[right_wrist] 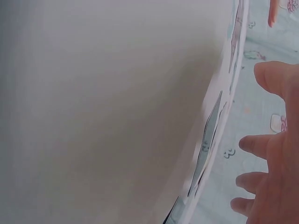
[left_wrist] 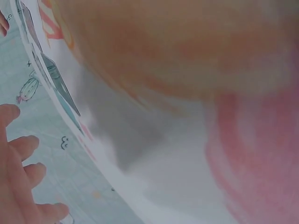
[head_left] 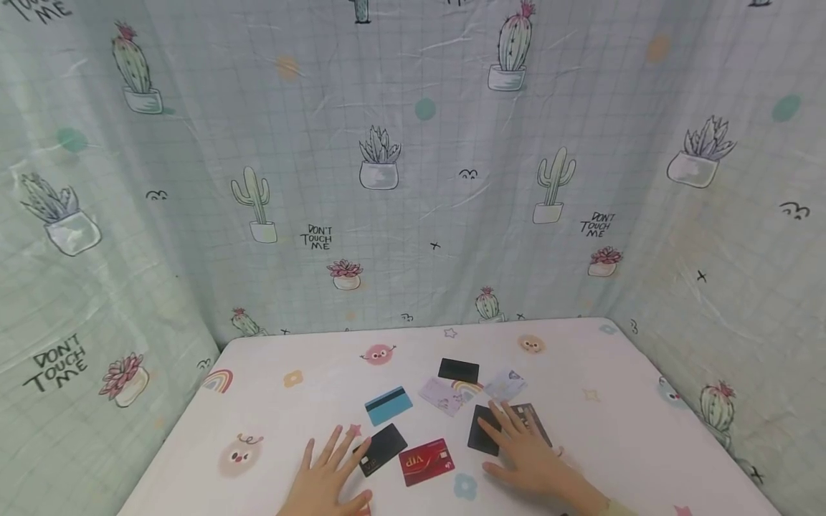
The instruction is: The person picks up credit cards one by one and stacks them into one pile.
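My left hand (head_left: 325, 479) is spread with straight fingers at the near left, its fingertips by a black card (head_left: 385, 450). In the left wrist view the same hand (left_wrist: 21, 177) holds nothing. A red VIP card (head_left: 426, 462) lies between the two hands. My right hand (head_left: 525, 459) is spread above a black card (head_left: 480, 432) and a dark grey card (head_left: 537, 421), partly covering both; whether it touches them I cannot tell. Its fingers grip nothing in the right wrist view, where the hand (right_wrist: 275, 158) also shows. A reddish patch (head_left: 364, 510) peeks out under the left thumb.
Farther back on the white patterned tabletop (head_left: 310, 401) lie a blue striped card (head_left: 388, 406), a black card (head_left: 459, 370), a pale purple card (head_left: 440, 395) and a pale blue card (head_left: 506, 385). A cactus-print curtain (head_left: 426, 215) encloses the back and sides.
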Available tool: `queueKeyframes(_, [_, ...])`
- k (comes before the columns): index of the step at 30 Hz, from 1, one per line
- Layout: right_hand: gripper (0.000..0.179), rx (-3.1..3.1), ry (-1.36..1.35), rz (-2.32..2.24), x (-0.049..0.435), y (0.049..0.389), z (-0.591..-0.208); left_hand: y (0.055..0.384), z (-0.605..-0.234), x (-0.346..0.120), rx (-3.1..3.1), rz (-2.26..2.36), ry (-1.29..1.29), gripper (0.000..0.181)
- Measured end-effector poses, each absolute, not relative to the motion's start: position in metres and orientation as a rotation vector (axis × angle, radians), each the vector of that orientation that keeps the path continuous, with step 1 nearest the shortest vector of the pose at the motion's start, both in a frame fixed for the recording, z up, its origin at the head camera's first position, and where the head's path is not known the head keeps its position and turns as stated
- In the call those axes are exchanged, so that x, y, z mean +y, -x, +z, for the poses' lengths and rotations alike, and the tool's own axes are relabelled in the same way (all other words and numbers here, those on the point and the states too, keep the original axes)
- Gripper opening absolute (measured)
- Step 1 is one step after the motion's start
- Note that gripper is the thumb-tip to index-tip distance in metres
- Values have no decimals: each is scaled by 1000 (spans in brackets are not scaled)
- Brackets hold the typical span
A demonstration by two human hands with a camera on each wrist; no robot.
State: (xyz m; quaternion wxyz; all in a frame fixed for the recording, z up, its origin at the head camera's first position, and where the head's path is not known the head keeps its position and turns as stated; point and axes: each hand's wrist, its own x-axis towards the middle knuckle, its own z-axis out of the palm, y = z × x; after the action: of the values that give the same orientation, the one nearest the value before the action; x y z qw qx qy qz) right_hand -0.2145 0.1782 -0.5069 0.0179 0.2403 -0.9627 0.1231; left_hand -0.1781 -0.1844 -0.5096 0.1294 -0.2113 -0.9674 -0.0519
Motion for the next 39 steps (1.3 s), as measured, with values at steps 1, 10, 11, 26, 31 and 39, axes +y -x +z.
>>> queueKeyframes(1, [70,-2989,-752,384,178,214,-507,178,-509,-184,-2825,-160,622,69])
queueKeyframes(10, [68,-2926,-852,350,176,215,-509,176,-505,-183,-2785,-161,708,66])
queueKeyframes(11, [69,-2928,-870,347,175,215,-509,176,-505,-183,-2791,-156,718,66])
queueKeyframes(26, [68,-2958,-976,240,164,216,-507,180,-496,-167,-2924,-218,922,65])
queueKeyframes(31, [66,-2926,-1035,236,159,218,-503,184,-500,-161,-2863,-206,961,66])
queueKeyframes(39, [65,-2860,-1097,221,153,220,-503,192,-498,-150,-2759,-153,990,66])
